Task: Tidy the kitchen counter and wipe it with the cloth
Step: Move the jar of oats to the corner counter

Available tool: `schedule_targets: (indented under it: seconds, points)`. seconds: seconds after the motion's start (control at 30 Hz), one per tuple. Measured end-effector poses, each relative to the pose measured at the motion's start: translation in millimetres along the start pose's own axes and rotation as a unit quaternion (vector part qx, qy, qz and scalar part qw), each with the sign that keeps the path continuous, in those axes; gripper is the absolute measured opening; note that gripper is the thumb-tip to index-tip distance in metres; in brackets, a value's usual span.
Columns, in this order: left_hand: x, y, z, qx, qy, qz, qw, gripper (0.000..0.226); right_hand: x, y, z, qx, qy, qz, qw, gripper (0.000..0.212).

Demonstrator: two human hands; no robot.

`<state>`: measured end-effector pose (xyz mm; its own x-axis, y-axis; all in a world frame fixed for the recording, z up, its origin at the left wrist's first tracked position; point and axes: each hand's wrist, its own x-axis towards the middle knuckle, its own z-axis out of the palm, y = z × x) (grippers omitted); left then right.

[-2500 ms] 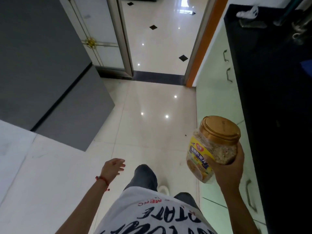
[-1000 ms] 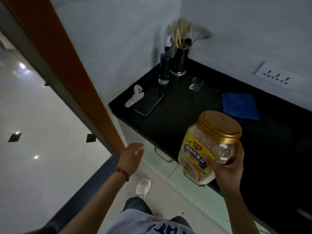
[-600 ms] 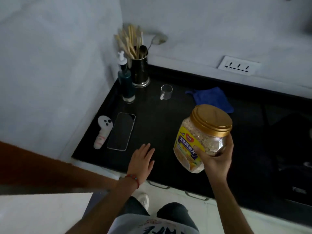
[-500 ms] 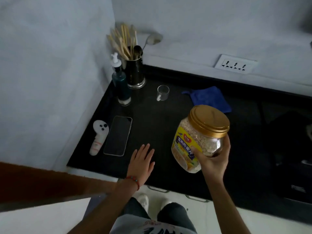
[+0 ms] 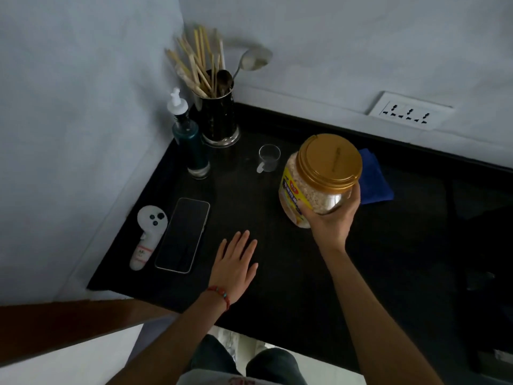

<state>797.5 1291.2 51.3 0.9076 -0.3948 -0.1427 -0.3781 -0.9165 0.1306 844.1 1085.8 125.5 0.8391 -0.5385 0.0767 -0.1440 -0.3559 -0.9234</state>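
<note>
A black, glossy stone kitchen counter (image 5: 277,287) fills the corner where two pale, bluish-white walls meet. The right hand (image 5: 331,222) grips a clear plastic jar of oats with a gold screw lid and a yellow label (image 5: 316,182), fingers and thumb curled round its lower body; the jar stands tilted over the counter, and whether its base touches the stone cannot be told. Just behind the jar, partly hidden by it, a folded blue cloth (image 5: 376,183) lies flat on the counter. To the left of the jar, near it, stands a small clear glass cup with a handle (image 5: 268,158). Further left of the jar, in the corner, a dark metal holder full of wooden chopsticks and steel spoons (image 5: 218,118) stands upright, with a teal pump bottle with a white nozzle (image 5: 190,143) touching or just beside it. Well to the left of the jar, near the counter's front, a dark-screened smartphone (image 5: 183,236) lies face up, and a white handheld controller with black buttons (image 5: 147,237) lies just beyond it by the wall. The left hand (image 5: 236,266), a red beaded bracelet on its wrist, lies flat with fingers straight between the phone and the jar, nearer the front edge. Behind the jar, on the wall, sits a white socket strip (image 5: 408,112). A brown wooden door frame (image 5: 69,323) crosses below the counter's left end.
</note>
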Motion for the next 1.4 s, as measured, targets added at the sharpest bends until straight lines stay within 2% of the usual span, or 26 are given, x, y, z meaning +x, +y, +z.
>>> schedule_targets:
  seconds: [0.27,0.6,1.03,1.17,1.4]
  points:
    - [36.3,6.5,0.4,0.015,0.017,-0.016,1.000,0.051,78.2,2.9,26.2,-0.014,-0.046,-0.058,0.997,0.111]
    - [40.9,6.0,3.7,0.010,0.027,-0.026,0.999,0.049,165.7,-3.5,44.4,-0.030,-0.168,-0.078,0.982,0.113]
    - [41.1,8.1,0.3,0.010,0.009,-0.036,0.999,0.048,205.4,-10.4,25.9,-0.094,-0.266,-0.087,0.955,0.112]
    - [40.8,8.5,-1.2,0.008,-0.006,-0.039,0.999,0.048,210.3,-7.3,20.0,-0.111,-0.263,-0.097,0.953,0.104]
    - [40.2,9.2,-3.7,0.005,-0.019,-0.041,0.999,0.049,198.5,-2.6,20.3,-0.114,-0.212,-0.087,0.967,0.096]
